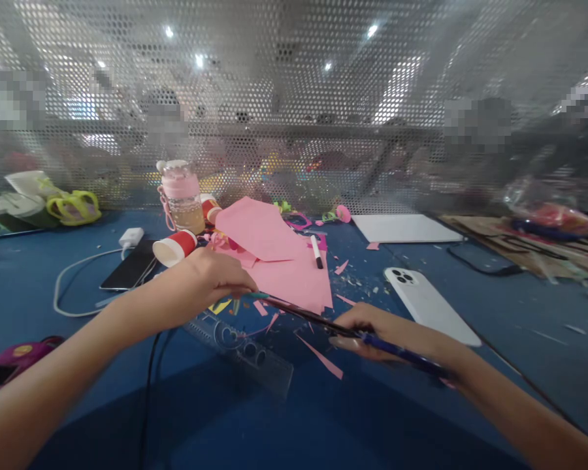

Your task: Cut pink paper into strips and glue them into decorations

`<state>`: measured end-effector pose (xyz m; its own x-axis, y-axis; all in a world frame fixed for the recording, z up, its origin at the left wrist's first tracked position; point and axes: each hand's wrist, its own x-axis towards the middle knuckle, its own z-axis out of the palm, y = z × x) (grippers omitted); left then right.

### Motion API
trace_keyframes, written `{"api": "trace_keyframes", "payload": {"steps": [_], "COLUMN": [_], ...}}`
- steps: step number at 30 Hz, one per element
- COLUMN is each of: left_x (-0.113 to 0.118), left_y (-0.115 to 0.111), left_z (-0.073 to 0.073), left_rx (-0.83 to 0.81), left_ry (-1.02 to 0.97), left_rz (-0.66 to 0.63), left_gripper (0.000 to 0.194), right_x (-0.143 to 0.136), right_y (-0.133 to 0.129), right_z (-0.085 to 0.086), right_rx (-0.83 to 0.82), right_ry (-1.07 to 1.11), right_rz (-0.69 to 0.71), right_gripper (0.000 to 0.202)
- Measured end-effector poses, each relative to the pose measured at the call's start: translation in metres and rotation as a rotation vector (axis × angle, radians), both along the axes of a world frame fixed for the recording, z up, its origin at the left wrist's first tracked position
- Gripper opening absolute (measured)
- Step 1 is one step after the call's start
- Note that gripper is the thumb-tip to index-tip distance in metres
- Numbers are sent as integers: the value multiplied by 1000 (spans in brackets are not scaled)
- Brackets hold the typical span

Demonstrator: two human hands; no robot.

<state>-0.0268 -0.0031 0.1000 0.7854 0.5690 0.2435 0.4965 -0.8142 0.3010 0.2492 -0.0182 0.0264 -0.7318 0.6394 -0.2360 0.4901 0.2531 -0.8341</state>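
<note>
Left hand pinched on thin stick; right hand curled round.

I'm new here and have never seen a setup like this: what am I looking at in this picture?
There is no robot: these are a person's bare hands, seen by one camera worn on the head, looking forward and down. The left hand pinches the teal end of a long, thin item; the right hand holds it nearer its blue end. It is too blurred to name surely. On the blue table lie pink paper, a marker, a clear ruler and a white phone. Farther back stands a drink bottle, before a perforated screen.
</note>
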Motion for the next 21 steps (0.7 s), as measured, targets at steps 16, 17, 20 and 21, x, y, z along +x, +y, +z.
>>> {"api": "trace_keyframes", "payload": {"steps": [16,17,20,21], "left_x": [3,3,4,4], "left_y": [0,0,0,0], "left_z": [-3,-3,-4,-3], "left_rx": [-5,-11,-19,-24], "left_ry": [-6,-4,-12,-16], "left_rz": [-16,-11,-7,-7], "left_gripper": [23,23,23,23], "right_x": [-2,-2,0,0], "right_y": [0,0,0,0], "right_z": [-5,-5,-5,-6], "right_rx": [9,3,-35,-47], "right_ry": [-20,-17,13,26], "right_rz": [-8,-13,-15,-8], "right_gripper": [40,40,39,39]}}
